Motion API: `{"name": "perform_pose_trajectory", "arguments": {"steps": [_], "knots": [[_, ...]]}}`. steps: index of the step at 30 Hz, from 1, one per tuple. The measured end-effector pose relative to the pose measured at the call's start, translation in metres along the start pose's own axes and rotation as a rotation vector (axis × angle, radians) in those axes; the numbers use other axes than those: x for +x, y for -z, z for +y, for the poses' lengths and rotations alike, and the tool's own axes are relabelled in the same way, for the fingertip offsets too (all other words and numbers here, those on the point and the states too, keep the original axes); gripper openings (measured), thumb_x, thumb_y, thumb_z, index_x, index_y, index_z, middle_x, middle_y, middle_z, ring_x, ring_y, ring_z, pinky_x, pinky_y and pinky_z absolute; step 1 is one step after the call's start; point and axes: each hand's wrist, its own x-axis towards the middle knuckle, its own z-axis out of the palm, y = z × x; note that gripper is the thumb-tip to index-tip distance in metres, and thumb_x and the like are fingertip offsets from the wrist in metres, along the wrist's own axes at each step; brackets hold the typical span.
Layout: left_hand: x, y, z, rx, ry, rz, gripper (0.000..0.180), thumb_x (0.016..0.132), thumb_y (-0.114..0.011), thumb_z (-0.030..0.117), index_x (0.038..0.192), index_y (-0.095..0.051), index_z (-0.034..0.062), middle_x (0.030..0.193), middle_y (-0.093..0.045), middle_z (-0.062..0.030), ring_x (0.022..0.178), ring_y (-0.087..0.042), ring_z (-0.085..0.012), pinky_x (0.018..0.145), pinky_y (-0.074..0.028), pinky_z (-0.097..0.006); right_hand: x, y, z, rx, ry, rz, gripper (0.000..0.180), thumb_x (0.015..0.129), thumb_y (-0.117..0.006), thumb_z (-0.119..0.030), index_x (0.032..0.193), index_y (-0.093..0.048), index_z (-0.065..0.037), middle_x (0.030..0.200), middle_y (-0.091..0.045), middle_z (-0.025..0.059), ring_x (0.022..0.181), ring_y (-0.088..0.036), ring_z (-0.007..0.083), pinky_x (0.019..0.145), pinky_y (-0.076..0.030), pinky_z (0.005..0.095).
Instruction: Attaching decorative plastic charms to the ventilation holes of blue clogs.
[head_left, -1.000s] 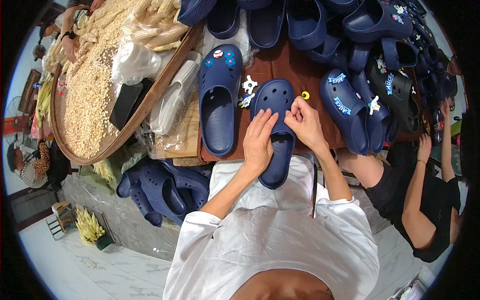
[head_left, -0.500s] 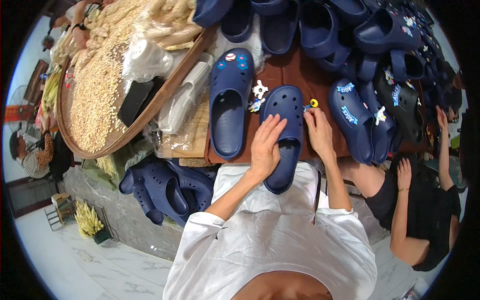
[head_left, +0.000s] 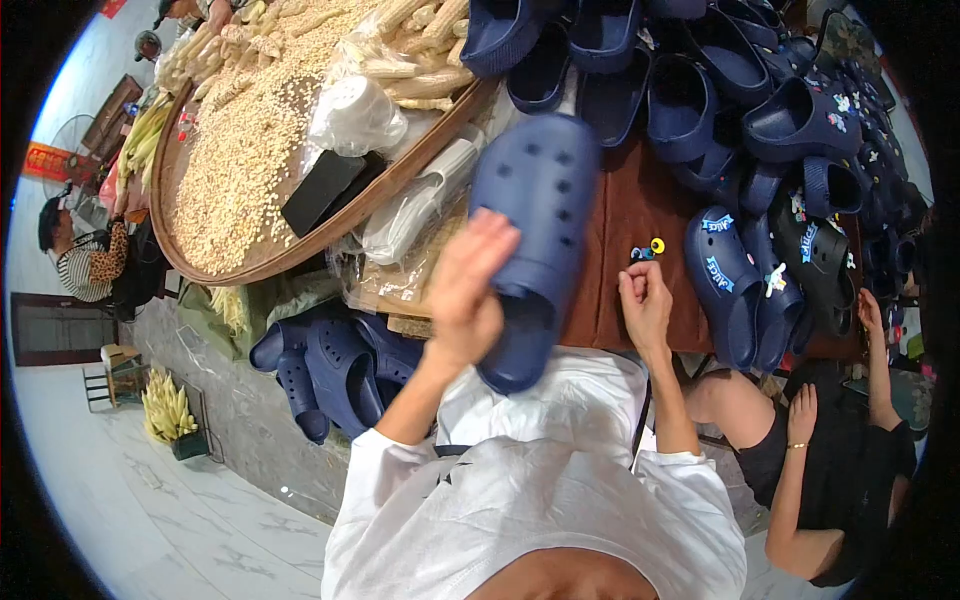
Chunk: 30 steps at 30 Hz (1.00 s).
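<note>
A navy blue clog [head_left: 535, 190] with round vent holes is held up above the table, slightly blurred, its toe pointing away from me. My left hand [head_left: 470, 295] grips its left side, fingers lying over the strap area. My right hand [head_left: 645, 305] is at the table's near part, its fingers curled together and pointing away from me. Just beyond those fingertips lies a small charm [head_left: 656, 246], yellow and black, with a blue piece beside it. Whether the fingers pinch anything is hidden. The raised clog covers the spot behind it on the table.
More navy clogs are heaped at the back right; a decorated pair [head_left: 722, 285] and a black clog [head_left: 825, 265] sit to the right. On the left stands a round tray [head_left: 215, 278] of corn kernels. A person in black [head_left: 850, 480] sits at the right.
My left hand has lifted the clog off the table and to the left, toward me. My right hand has drawn back from the charm, fingers now curled. The view has shifted.
</note>
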Motion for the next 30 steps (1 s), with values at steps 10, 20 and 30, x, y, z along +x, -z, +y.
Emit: {"name": "perform_pose_trajectory", "arguments": {"steps": [10, 20, 30], "knots": [[0.016, 0.064, -0.105, 0.412, 0.013, 0.059, 0.059, 0.073, -0.05, -0.016, 0.126, -0.066, 0.0036, 0.135, -0.061, -0.016, 0.132, -0.052, -0.0337, 0.113, -0.038, -0.043, 0.022, -0.046, -0.069, 0.131, 0.168, -0.23, 0.034, 0.089, -0.074, -0.02, 0.111, -0.057, -0.002, 0.106, -0.056, 0.0119, 0.081, -0.064, 0.024, 0.072, -0.054, 0.0361], [0.011, 0.063, -0.092, 0.557, 0.023, -0.027, 0.06, 0.072, -0.062, -0.004, 0.131, -0.063, 0.0071, 0.14, -0.055, -0.0166, 0.131, -0.05, -0.0376, 0.111, -0.039, -0.047, 0.033, -0.099, -0.078, 0.064, 0.177, -0.285, 0.074, 0.086, -0.073, -0.025, 0.138, -0.031, 0.007, 0.126, -0.045, 0.0319, 0.1, -0.06, 0.0499, 0.085, -0.053, 0.0528], [-0.02, 0.007, -0.032, 0.128, -0.013, -0.004, 0.039, 0.078, -0.061, -0.007, 0.116, -0.069, -0.0012, 0.122, -0.065, -0.0204, 0.112, -0.063, -0.0335, 0.098, -0.049, -0.04, 0.01, -0.067, -0.078, -0.004, 0.094, -0.306, 0.066, 0.08, -0.068, -0.008, 0.136, -0.036, 0.003, 0.118, -0.048, 0.0268, 0.1, -0.059, 0.0483, 0.081, -0.053, 0.0516]]}}
